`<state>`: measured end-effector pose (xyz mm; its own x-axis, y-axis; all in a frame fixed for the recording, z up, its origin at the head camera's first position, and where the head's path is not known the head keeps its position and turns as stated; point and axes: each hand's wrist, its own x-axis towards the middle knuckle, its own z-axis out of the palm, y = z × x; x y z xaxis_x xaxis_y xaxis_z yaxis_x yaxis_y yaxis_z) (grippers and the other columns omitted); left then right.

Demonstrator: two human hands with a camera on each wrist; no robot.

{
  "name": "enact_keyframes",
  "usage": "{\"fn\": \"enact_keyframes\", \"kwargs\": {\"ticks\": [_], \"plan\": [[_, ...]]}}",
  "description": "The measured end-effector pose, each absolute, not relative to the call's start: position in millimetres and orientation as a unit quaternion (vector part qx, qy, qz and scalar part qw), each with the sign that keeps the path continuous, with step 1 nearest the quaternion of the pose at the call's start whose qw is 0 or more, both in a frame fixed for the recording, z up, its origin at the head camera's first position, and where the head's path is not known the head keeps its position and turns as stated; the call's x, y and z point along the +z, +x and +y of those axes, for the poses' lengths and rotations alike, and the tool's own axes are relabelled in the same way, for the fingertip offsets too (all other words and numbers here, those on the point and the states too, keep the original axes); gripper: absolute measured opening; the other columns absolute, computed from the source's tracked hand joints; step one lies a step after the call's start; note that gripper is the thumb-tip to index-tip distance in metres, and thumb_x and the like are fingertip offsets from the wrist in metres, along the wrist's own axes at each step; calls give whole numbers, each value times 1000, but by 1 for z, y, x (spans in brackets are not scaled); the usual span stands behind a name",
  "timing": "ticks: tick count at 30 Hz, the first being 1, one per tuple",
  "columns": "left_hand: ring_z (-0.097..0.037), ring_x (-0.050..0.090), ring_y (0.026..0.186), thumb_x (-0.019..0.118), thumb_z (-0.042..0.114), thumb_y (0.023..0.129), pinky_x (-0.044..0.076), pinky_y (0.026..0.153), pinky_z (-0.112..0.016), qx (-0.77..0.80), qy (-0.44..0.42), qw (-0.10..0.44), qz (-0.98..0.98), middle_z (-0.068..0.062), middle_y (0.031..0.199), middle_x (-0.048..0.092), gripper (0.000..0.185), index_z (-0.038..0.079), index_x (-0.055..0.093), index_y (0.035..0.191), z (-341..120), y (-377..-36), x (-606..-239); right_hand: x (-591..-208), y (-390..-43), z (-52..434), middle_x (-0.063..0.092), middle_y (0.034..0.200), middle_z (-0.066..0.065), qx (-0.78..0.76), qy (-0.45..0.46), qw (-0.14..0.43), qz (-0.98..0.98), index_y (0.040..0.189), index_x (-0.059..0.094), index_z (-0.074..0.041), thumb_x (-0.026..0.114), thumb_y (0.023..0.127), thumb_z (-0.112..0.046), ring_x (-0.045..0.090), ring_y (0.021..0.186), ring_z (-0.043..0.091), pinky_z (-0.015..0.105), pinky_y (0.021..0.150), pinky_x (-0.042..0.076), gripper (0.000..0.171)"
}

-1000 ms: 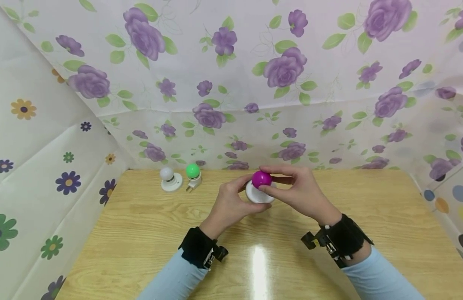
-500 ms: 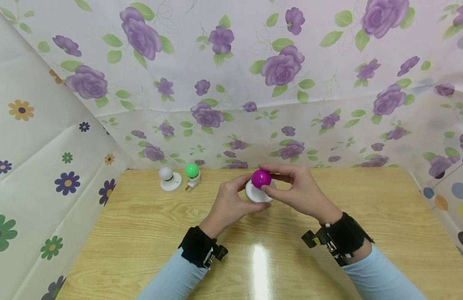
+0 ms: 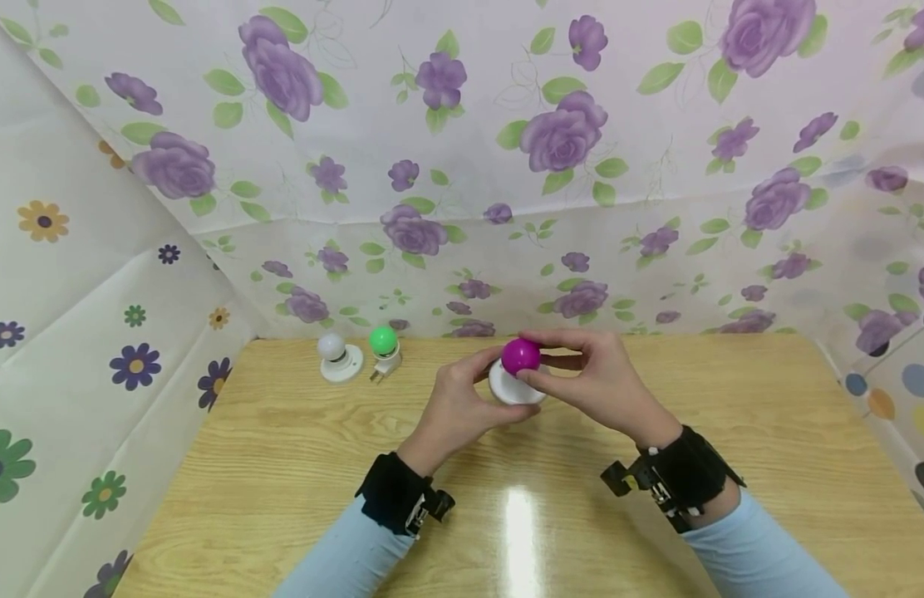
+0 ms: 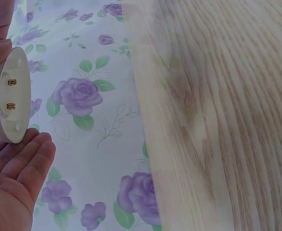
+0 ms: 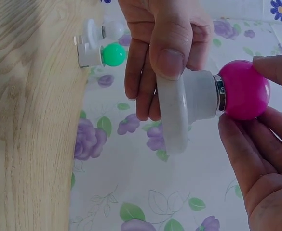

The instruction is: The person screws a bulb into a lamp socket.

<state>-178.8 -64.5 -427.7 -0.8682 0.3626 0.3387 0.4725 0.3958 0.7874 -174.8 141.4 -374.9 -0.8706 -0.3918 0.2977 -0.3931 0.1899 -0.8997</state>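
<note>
A magenta bulb (image 3: 521, 355) (image 5: 244, 89) sits in a round white socket base (image 3: 511, 388) (image 5: 179, 109), held above the wooden table (image 3: 282, 465). My left hand (image 3: 462, 403) (image 5: 167, 45) grips the base by its rim, thumb across the edge; its flat underside with two brass contacts (image 4: 9, 94) shows in the left wrist view. My right hand (image 3: 585, 374) (image 5: 259, 144) pinches the bulb with its fingertips. A metal thread ring shows between bulb and socket.
At the table's far left stand a white bulb on a round base (image 3: 335, 355) and a green bulb on a plug adapter (image 3: 385, 349) (image 5: 107, 54). Floral sheets (image 3: 462, 166) wall in the back and both sides. Black wrist straps sit on both arms.
The right hand's fingers have shifted slightly around the magenta bulb. The left hand and the base stay in place.
</note>
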Motion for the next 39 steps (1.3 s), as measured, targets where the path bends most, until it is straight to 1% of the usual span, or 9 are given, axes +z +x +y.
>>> {"fn": "enact_keyframes", "kwargs": {"ticks": [6,11,15,18,23,30,33,35,39], "plan": [[5,57,109,82,42,66,49,94,-21,-488,-248,58,-835,21,120,59,66,38,52,125,-65,-179,-428,-373,-175,142,63,122,-6,567,258,5,-782,122,62,-25,74,80,-30,62,110,14,27,89,53,44],[5,56,110,82,42,67,49,94,-21,-488,-251,59,-834,21,121,59,66,38,52,125,-65,-179,-428,-373,-177,141,61,126,-6,557,275,-4,-783,126,58,-27,72,82,-27,61,112,15,36,90,53,46],[5,56,111,81,43,67,49,94,-22,-489,-251,58,-833,21,121,59,66,38,52,126,-65,-179,-429,-373,-176,140,61,125,-6,557,274,-9,-784,124,60,-27,72,83,-27,60,112,16,35,89,54,44],[5,56,110,81,43,67,49,94,-23,-489,-251,57,-834,21,121,59,66,38,52,126,-66,-179,-429,-373,-176,140,63,123,-7,557,269,-9,-786,123,62,-24,73,82,-29,60,112,14,32,88,54,43],[5,56,109,81,44,67,49,94,-22,-487,-248,57,-836,21,120,59,65,38,52,125,-66,-180,-429,-374,-177,139,64,121,-6,562,264,-8,-784,122,63,-16,74,81,-29,61,110,10,38,87,55,45],[4,57,109,82,43,66,49,94,-22,-489,-248,57,-835,21,120,59,66,38,52,125,-67,-180,-430,-373,-177,138,65,119,-5,569,253,-2,-783,118,65,-23,75,78,-31,63,107,12,29,85,55,42],[4,57,110,82,42,67,49,94,-22,-492,-248,56,-833,21,120,59,66,38,52,125,-67,-180,-429,-373,-177,138,63,121,-7,564,252,2,-786,121,62,-25,75,78,-33,62,110,14,27,88,53,45],[4,56,110,82,42,67,49,94,-22,-492,-247,56,-833,21,121,59,66,39,52,125,-67,-180,-429,-372,-177,139,62,124,-7,562,255,1,-787,123,60,-25,74,80,-33,61,112,15,28,91,52,47],[5,56,110,81,44,67,49,93,-20,-488,-253,64,-833,22,120,59,66,40,52,125,-66,-181,-430,-373,-177,139,58,129,-9,557,266,-10,-787,129,56,-22,72,82,-31,58,115,12,29,95,50,50]]}}
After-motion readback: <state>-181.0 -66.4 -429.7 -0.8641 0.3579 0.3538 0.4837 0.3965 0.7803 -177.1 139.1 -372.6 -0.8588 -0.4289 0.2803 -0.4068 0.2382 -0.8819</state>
